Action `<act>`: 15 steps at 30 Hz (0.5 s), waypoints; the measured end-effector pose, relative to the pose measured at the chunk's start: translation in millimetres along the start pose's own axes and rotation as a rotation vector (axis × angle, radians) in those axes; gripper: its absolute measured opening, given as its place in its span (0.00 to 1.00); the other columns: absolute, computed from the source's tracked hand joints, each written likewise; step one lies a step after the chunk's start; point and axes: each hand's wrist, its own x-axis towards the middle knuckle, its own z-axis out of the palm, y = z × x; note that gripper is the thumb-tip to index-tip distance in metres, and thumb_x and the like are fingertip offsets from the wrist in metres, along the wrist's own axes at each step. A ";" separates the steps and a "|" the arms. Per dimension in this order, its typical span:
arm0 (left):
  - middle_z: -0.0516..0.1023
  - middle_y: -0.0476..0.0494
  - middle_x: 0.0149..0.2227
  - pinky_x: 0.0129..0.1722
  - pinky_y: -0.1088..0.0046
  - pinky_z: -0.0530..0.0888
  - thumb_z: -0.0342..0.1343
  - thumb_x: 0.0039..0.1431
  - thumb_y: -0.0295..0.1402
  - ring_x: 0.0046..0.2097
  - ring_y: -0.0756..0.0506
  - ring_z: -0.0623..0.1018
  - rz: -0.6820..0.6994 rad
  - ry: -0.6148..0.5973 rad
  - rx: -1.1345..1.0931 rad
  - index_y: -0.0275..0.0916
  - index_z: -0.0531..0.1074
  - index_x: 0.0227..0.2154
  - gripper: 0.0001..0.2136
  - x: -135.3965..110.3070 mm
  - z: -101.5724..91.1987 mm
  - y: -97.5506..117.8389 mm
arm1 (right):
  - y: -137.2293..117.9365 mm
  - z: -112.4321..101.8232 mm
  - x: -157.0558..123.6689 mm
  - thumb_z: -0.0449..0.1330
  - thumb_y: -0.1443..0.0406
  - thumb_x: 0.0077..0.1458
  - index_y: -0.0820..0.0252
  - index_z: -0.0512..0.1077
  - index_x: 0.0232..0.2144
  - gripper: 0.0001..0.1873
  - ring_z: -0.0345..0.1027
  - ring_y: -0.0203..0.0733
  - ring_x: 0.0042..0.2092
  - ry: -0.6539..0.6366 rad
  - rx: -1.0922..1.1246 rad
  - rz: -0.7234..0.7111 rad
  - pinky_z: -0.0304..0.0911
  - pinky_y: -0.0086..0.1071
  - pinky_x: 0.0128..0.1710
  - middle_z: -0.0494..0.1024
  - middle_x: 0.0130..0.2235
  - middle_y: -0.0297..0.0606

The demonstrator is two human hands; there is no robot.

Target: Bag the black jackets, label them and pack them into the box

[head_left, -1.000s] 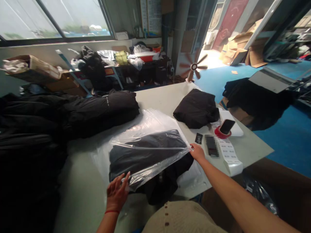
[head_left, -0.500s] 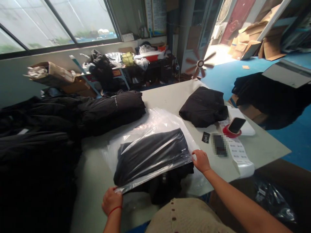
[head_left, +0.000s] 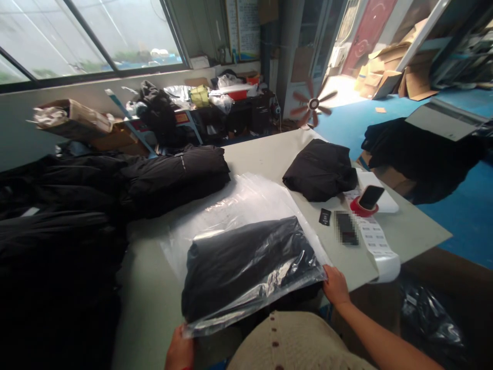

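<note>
From my remote seat: right hand (head_left: 337, 287) closed on the near right corner of a clear plastic bag (head_left: 277, 285), fingers pinching the film. Left hand (head_left: 180, 350) at the near left corner, closed on it too; most of its fingers I cannot see, low in my view. Film drawn out between the two grips.

Between the hands and just beyond them: a black garment (head_left: 227, 267), folded, lying inside the bag; some dark cloth shows under the near edge, by the right hand. Beneath and farther out from the grips, a fanned stack of clear bags (head_left: 246, 190) on the pale table (head_left: 150, 288).

Beyond the right hand, near it: a small black card (head_left: 324, 217), then a pixelated dark phone (head_left: 347, 228). Out to its right, a strip of labels (head_left: 373, 236), one end curling at the table edge. Farther along, a red tape roll (head_left: 358, 208) with a second phone (head_left: 372, 197) leaning in it. Past these, a black bundle (head_left: 319, 169).

Left of the left hand and beyond, a large clothes pile (head_left: 57, 257), dark. Farthest from both grips on the table, I note a brown fan (head_left: 314, 104).
</note>
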 end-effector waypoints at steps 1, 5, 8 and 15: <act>0.80 0.43 0.37 0.35 0.68 0.72 0.43 0.60 0.38 0.39 0.40 0.79 0.015 0.023 -0.009 0.45 0.74 0.37 0.14 0.3 2.7 1.2 | -3.4 8.5 -5.2 0.48 0.65 0.57 0.57 0.74 0.41 0.16 0.69 0.49 0.42 0.019 0.069 0.049 0.61 0.38 0.43 0.77 0.36 0.43; 0.78 0.40 0.30 0.35 0.66 0.73 0.45 0.55 0.29 0.38 0.38 0.79 0.102 0.119 -0.016 0.41 0.74 0.31 0.11 19.8 4.7 38.1 | -40.1 32.1 7.2 0.47 0.69 0.54 0.55 0.71 0.50 0.23 0.70 0.48 0.47 0.049 0.334 0.094 0.63 0.37 0.49 0.78 0.41 0.44; 0.76 0.40 0.25 0.37 0.65 0.74 0.48 0.51 0.26 0.39 0.38 0.78 0.173 0.116 -0.040 0.41 0.74 0.26 0.10 52.2 -1.3 89.2 | -82.2 25.4 59.7 0.48 0.71 0.51 0.58 0.71 0.50 0.24 0.71 0.49 0.47 0.041 0.361 0.130 0.63 0.38 0.50 0.78 0.42 0.46; 0.77 0.46 0.23 0.27 0.73 0.72 0.46 0.54 0.26 0.25 0.46 0.77 0.109 0.041 -0.047 0.38 0.73 0.31 0.10 104.9 -30.4 138.6 | -115.7 -35.8 182.9 0.47 0.67 0.60 0.58 0.73 0.42 0.16 0.71 0.43 0.43 -0.137 0.169 0.257 0.62 0.31 0.40 0.78 0.40 0.42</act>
